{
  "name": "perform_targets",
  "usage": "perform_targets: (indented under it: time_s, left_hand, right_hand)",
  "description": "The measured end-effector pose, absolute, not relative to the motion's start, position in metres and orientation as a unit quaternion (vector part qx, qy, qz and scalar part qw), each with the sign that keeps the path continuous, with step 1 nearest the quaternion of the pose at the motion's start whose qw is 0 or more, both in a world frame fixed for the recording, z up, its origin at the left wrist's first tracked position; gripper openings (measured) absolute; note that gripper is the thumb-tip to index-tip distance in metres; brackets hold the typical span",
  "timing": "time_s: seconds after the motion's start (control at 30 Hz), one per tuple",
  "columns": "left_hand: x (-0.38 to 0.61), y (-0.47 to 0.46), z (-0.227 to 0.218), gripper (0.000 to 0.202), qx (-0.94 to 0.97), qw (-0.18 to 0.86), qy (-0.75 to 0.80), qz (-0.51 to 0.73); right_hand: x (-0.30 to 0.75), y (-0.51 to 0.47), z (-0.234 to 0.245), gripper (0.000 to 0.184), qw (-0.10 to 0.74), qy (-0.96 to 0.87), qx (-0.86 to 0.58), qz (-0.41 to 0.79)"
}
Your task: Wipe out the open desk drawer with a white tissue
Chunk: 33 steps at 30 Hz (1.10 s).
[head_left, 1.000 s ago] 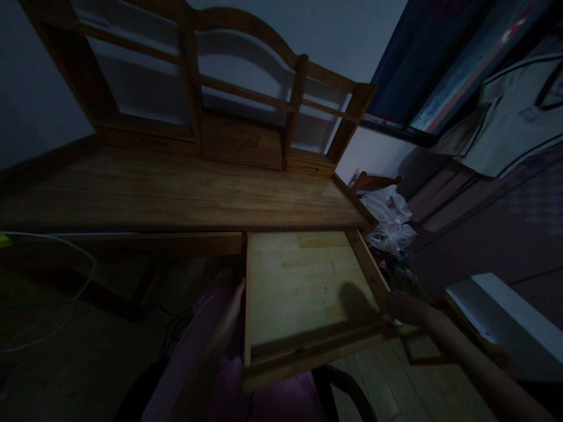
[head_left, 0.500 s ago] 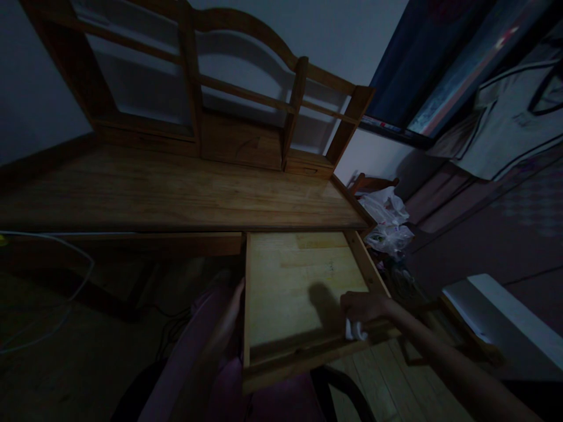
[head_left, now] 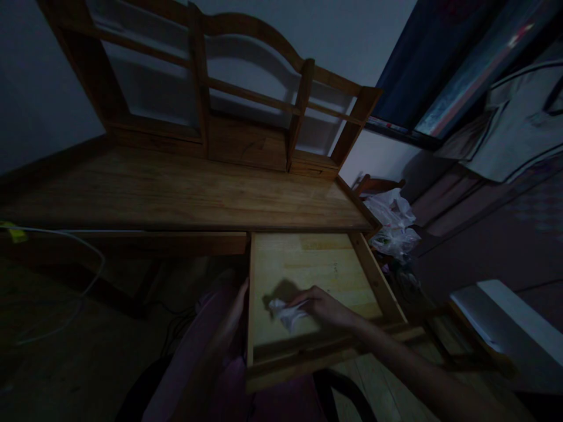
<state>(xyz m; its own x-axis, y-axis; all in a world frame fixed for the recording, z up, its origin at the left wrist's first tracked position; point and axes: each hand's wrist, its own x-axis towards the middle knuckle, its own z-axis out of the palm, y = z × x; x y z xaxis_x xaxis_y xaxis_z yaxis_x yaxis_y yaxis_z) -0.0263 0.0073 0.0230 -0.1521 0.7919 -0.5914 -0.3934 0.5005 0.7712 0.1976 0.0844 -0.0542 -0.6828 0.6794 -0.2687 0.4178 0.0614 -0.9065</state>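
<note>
A pulled-out wooden drawer (head_left: 272, 264) with a pale bottom projects from the desk, and nothing but my hand and what it holds is inside it. My right hand (head_left: 314, 302) is closed on a crumpled white tissue or thin cloth (head_left: 288, 316), low over the left part of the drawer bottom. The loose end of the white piece hangs out to the left of my fingers. Against the outer left side of the drawer rests my left hand (head_left: 237, 305); its fingers are mostly hidden in shadow and by the drawer side.
The wooden desk top (head_left: 211, 193) carries a shelf unit (head_left: 248, 140) at the back. White plastic bags (head_left: 391, 217) are right of the desk. A white cable (head_left: 99, 264) loops at the left. A pale box-like object (head_left: 505, 316) stands at the lower right.
My right hand has moved left across the drawer with the white piece, from near its front right corner. The piece now spreads out more. My left hand stays by the drawer side.
</note>
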Motion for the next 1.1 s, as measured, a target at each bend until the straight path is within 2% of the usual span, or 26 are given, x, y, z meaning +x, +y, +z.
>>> perform_targets:
  time_s: [0.1, 0.2, 0.27, 0.37, 0.43, 0.53, 0.7, 0.83, 0.93, 1.0, 1.1]
  left_hand:
    - [-0.026, 0.008, 0.012, 0.034, 0.156, 0.635, 0.589, 0.474]
    - [-0.026, 0.010, 0.002, 0.035, 0.137, 0.656, 0.562, 0.485]
    - [-0.027, 0.012, -0.009, 0.035, 0.120, 0.674, 0.535, 0.495]
    - [-0.026, 0.013, -0.029, 0.042, 0.115, 0.687, 0.509, 0.505]
    - [-0.025, 0.012, -0.037, 0.046, 0.122, 0.681, 0.515, 0.507]
    - [-0.026, 0.011, -0.034, 0.045, 0.128, 0.681, 0.515, 0.505]
    - [-0.026, 0.009, -0.003, 0.034, 0.112, 0.690, 0.501, 0.510]
    - [-0.024, 0.008, 0.019, 0.036, 0.161, 0.636, 0.587, 0.474]
    - [-0.024, 0.009, 0.019, 0.039, 0.195, 0.585, 0.636, 0.465]
    - [-0.025, 0.008, 0.016, 0.038, 0.205, 0.565, 0.649, 0.466]
    - [-0.025, 0.001, 0.016, 0.029, 0.194, 0.574, 0.643, 0.469]
  right_hand:
    - [0.201, 0.096, -0.036, 0.059, 0.150, -0.780, -0.394, 0.463]
    - [0.213, 0.099, -0.018, 0.059, 0.111, -0.838, -0.383, 0.373]
    - [0.222, 0.094, -0.011, 0.049, 0.030, -0.861, -0.405, 0.306]
    - [0.231, 0.082, -0.011, 0.030, -0.147, -0.863, -0.440, 0.201]
    - [0.233, 0.075, -0.015, 0.026, -0.234, -0.853, -0.420, 0.204]
    - [0.230, 0.071, -0.021, 0.026, -0.268, -0.843, -0.375, 0.278]
    - [0.219, 0.066, -0.031, 0.031, -0.157, -0.825, -0.348, 0.416]
    - [0.205, 0.055, -0.046, 0.044, -0.080, -0.783, -0.373, 0.491]
    - [0.200, 0.049, -0.056, 0.050, -0.028, -0.725, -0.422, 0.544]
    - [0.205, 0.050, -0.055, 0.052, 0.044, -0.696, -0.465, 0.545]
    - [0.230, 0.058, -0.038, 0.049, 0.199, -0.665, -0.525, 0.492]
